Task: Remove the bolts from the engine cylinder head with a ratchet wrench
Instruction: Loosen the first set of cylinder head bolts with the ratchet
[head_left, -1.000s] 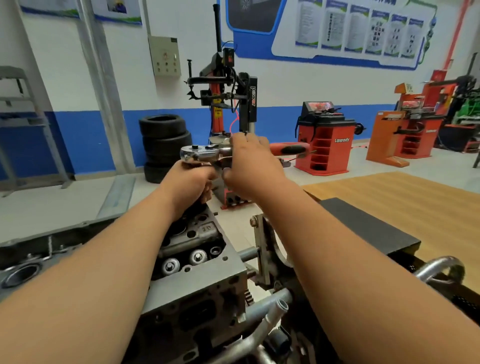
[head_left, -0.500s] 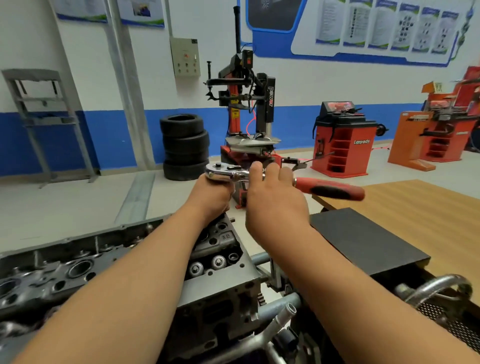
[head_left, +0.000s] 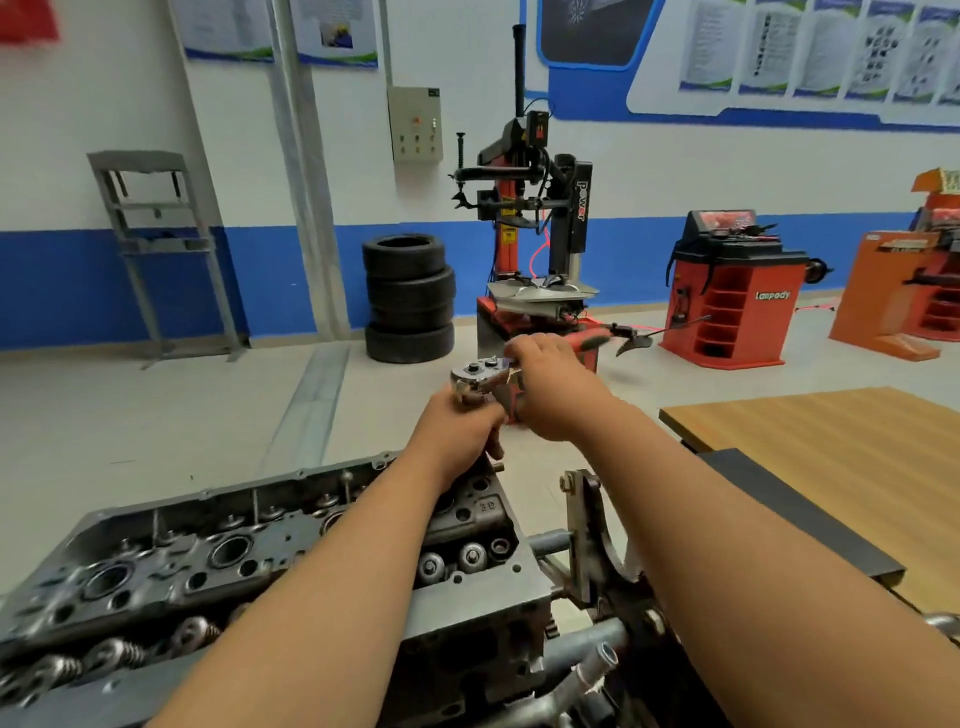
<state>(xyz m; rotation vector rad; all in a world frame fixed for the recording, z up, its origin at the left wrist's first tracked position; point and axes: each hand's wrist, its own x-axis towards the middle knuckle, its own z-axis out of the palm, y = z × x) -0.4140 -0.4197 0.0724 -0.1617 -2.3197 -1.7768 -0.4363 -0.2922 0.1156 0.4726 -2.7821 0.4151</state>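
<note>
Single head-worn wide-angle camera, facing forward and slightly down. Cylinder head close, near left; wooden table right; tyre changer and wall far ahead.

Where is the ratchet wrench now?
Head view, centre: the ratchet wrench sits above the far end of the cylinder head, left hand gripping below its head, right hand on its handle.

The left hand hides whatever lies under the head of the ratchet wrench. The cylinder head blurs at lower left, cut by the edge.
</note>
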